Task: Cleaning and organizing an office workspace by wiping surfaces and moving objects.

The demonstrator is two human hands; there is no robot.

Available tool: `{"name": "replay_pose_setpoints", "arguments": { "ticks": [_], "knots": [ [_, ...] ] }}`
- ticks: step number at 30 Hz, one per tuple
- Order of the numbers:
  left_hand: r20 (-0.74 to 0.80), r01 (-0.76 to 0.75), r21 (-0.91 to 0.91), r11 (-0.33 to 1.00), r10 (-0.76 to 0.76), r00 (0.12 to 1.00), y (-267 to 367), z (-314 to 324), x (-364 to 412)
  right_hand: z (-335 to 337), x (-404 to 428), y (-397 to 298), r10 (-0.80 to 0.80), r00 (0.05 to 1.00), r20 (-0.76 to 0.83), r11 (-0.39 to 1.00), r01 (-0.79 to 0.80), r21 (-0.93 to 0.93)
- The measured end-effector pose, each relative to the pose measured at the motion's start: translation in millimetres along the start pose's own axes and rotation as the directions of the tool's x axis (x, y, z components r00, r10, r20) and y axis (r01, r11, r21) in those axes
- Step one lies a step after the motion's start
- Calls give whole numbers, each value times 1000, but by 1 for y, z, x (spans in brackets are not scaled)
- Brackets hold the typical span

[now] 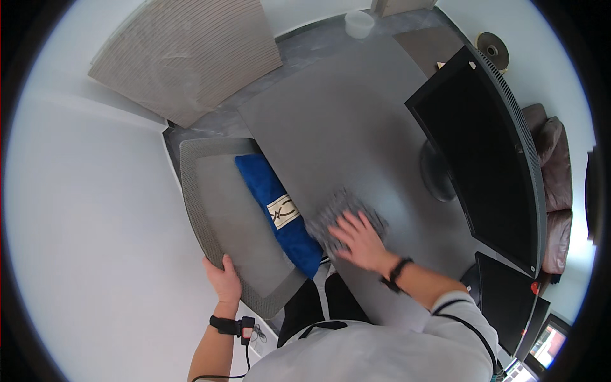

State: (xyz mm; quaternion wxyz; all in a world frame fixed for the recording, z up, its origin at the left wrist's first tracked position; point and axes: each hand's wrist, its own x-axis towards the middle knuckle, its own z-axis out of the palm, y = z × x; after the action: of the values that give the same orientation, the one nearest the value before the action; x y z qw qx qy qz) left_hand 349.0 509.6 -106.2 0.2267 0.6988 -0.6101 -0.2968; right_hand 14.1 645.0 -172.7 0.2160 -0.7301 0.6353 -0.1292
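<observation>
My right hand (360, 243) presses flat, fingers spread, on a fluffy grey cloth (341, 210) near the edge of a dark grey tabletop (334, 119); both look blurred. My left hand (223, 281) grips the mesh rim of a grey chair (210, 191), with the thumb on its upper side. On that chair, along the table's edge, rests a blue plush cushion (258, 176) with a cream patterned band (283, 211).
A large black monitor (487, 157) stands on the right of the table on a round base (434, 172). Further screens (506, 301) are at lower right. A ribbed panel (191, 52) leans at upper left, and a white bucket (359, 25) stands on the floor.
</observation>
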Motion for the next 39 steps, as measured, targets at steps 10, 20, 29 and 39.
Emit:
{"name": "replay_pose_setpoints", "arguments": {
  "ticks": [10,20,29,39],
  "knots": [
    [32,65,-20,998,-64,997,7,-5,-1,12,-60,-7,28,978,206,1000,-25,-14],
    [47,137,-72,988,-134,990,7,-6,-4,-31,300,48,-71,909,-412,997,72,-13],
    [60,102,16,995,-103,993,9,-5,-3,-110,262,220,505,613,-608,784,-620,25],
    [57,63,23,998,-64,996,0,-6,0,-67,130,178,696,469,-545,592,-804,64]
  ]
}}
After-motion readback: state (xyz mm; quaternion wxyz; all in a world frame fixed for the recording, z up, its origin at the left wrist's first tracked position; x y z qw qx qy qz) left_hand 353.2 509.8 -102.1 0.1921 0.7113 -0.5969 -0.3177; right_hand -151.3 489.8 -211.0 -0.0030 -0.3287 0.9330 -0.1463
